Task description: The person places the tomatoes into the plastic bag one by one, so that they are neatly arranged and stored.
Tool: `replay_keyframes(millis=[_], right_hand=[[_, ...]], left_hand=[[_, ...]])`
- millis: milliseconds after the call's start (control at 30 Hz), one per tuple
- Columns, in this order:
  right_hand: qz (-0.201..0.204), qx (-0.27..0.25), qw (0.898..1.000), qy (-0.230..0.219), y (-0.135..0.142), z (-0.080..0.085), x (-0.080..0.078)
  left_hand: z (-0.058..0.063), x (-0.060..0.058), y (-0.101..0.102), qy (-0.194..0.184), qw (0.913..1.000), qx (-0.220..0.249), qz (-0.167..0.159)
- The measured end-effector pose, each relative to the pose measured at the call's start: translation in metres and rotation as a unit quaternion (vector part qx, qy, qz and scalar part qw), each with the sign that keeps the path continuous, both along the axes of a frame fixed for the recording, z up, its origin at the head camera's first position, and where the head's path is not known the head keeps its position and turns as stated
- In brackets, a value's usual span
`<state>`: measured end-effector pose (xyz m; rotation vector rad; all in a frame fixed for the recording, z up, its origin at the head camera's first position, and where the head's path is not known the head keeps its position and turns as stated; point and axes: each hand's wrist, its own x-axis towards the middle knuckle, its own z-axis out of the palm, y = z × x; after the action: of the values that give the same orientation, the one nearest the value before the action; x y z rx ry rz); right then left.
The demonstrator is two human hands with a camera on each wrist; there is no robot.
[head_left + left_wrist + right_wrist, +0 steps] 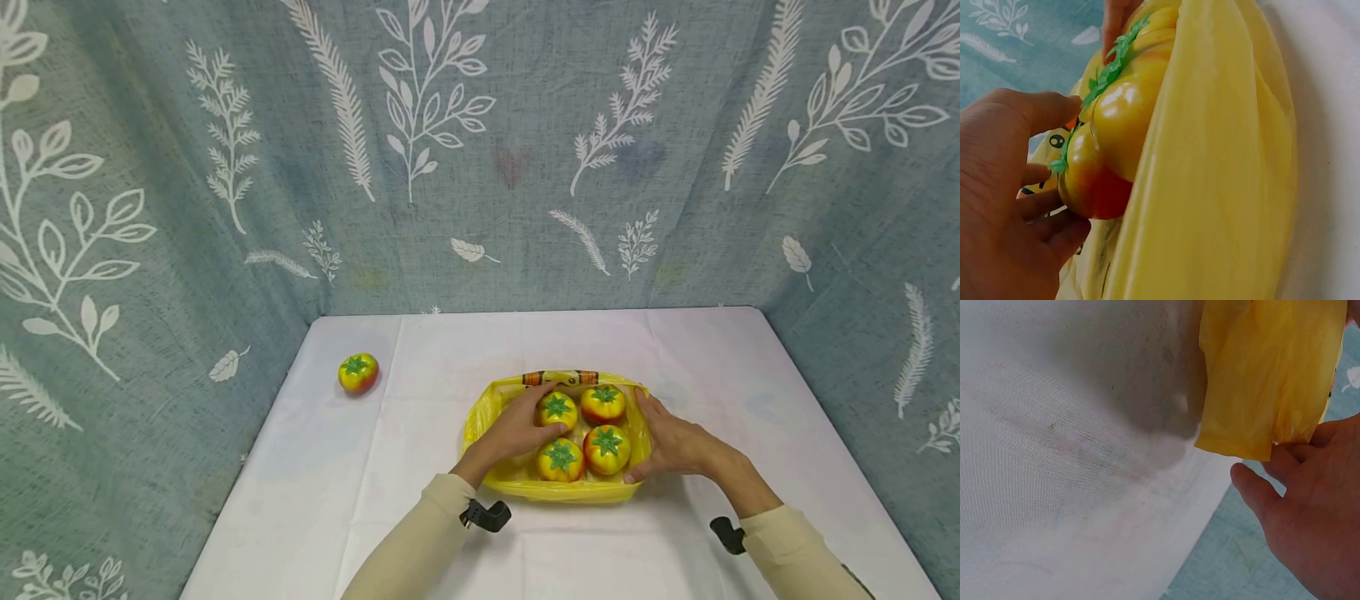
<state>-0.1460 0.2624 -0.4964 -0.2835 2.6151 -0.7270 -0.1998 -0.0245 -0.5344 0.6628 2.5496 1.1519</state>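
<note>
A yellow plastic bag [553, 493] with a printed cartoon face lies on the table, its mouth spread wide. Several red-and-yellow toy tomatoes with green leaf tops sit inside, among them a front-left tomato [560, 461]. My left hand [513, 425] reaches over the bag's left side and holds the back-left tomato [557, 411] between thumb and fingers; the left wrist view shows this tomato [1094, 178] too. At the bag's right side, my right hand [678, 442] rests with fingers spread along the edge. In the right wrist view its fingertips are partly hidden behind the bag [1254, 381].
One more toy tomato [358, 373] stands apart at the table's back left. A white cloth covers the table [420, 467]. Grey-green leaf-patterned curtains [517, 167] hang behind it and along both sides.
</note>
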Motion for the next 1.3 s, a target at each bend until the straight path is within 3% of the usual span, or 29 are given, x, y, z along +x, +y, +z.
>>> replay_keyframes(millis=[267,500,833,1067,1300], right_hand=[[-0.007,-0.003,1.0,-0.008,-0.001,-0.002,0.0],[-0.006,-0.003,1.0,-0.007,0.0,-0.003,-0.001],[-0.002,0.012,1.0,0.0,-0.001,-0.001,0.001],[0.004,0.021,1.0,0.007,-0.002,0.001,0.001],[0.011,0.025,1.0,0.009,-0.001,0.002,-0.001]], left_hand=[[0.005,0.005,-0.004,0.035,0.9994,0.001,-0.006],[0.02,0.012,-0.014,0.051,0.9985,0.013,-0.019],[0.038,0.014,-0.041,0.079,0.9942,0.072,0.009],[0.043,0.005,-0.077,0.111,0.9863,0.107,0.058],[0.046,-0.01,-0.133,0.143,0.9649,0.133,0.176]])
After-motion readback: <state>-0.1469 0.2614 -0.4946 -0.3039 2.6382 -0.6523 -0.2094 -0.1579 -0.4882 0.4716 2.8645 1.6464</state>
